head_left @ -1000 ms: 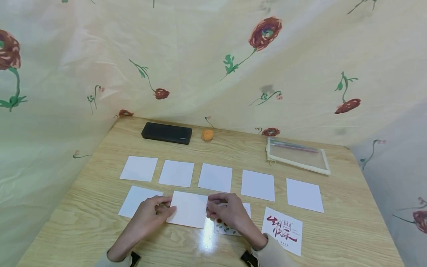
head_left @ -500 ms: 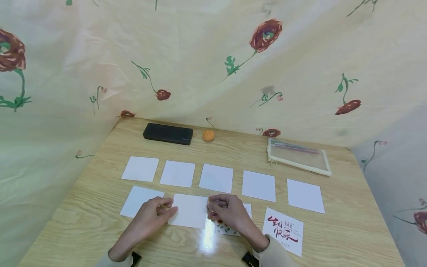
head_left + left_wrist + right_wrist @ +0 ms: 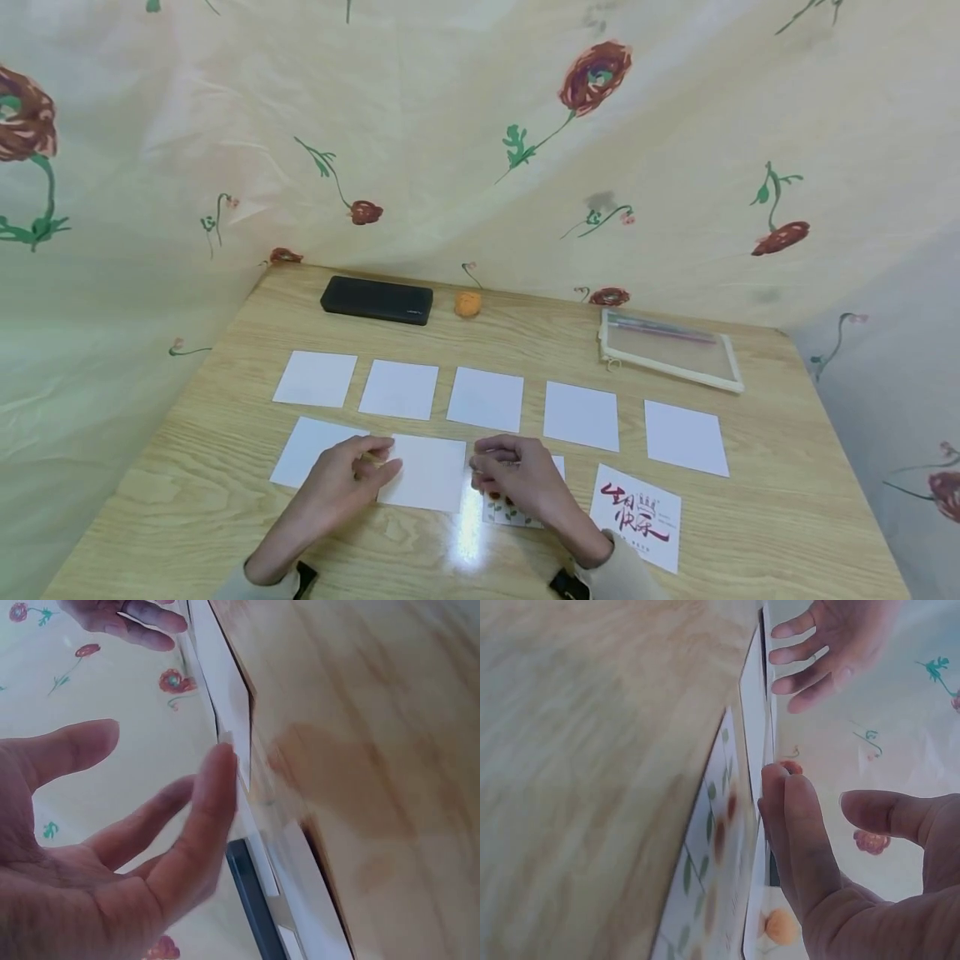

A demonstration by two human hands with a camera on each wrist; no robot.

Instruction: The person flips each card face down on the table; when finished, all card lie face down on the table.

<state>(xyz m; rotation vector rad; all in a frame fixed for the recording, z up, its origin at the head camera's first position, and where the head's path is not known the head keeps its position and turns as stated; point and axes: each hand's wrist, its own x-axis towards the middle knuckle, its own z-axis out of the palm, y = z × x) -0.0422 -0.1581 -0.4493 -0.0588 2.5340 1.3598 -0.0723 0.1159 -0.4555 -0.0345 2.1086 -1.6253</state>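
Note:
A blank white card (image 3: 426, 473) lies on the table between my two hands. My left hand (image 3: 347, 479) hovers at its left edge, thumb and fingers apart with nothing between them. On the other side, my right hand (image 3: 521, 479) is just off the card's right edge, its fingers loosely bent and holding nothing. Under the right hand, partly hidden, lies a card printed with flowers and leaves (image 3: 512, 510). Another white card (image 3: 309, 446) is partly covered by my left hand. In the right wrist view, the printed card (image 3: 705, 847) lies flat below my fingers.
Several blank cards form a row behind, one of them the middle card (image 3: 485, 400). A card with red Chinese lettering (image 3: 637, 517) lies at right. Farther back are a black case (image 3: 377, 300), a small orange ball (image 3: 468, 304) and a clear zip pouch (image 3: 670, 350) with pens.
The middle card, held between both hands at first, now lies flat on the table. My fingers have let go of its edges, and the right hand has shifted slightly right.

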